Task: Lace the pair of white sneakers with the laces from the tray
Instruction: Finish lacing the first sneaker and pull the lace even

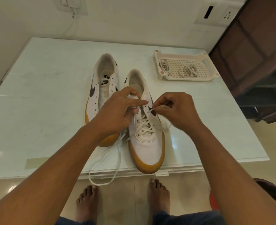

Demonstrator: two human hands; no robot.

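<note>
Two white sneakers with tan soles stand on the table, toes toward me. The right sneaker [147, 143] carries a white lace [144, 125] crossed through its lower eyelets. My left hand [117, 109] rests on this shoe's tongue and upper eyelets, fingers spread over them. My right hand [176, 109] pinches the lace's tip beside the shoe's right eyelets. The lace's other end [104, 168] trails in a long loop over the table's front edge. The left sneaker [101, 88] stands unlaced behind my left hand.
A cream plastic tray [206, 64] at the back right of the table holds two bundled laces [186, 70]. The pale glass table [36, 111] ends just before my bare feet. A dark wooden cabinet [255, 54] stands to the right.
</note>
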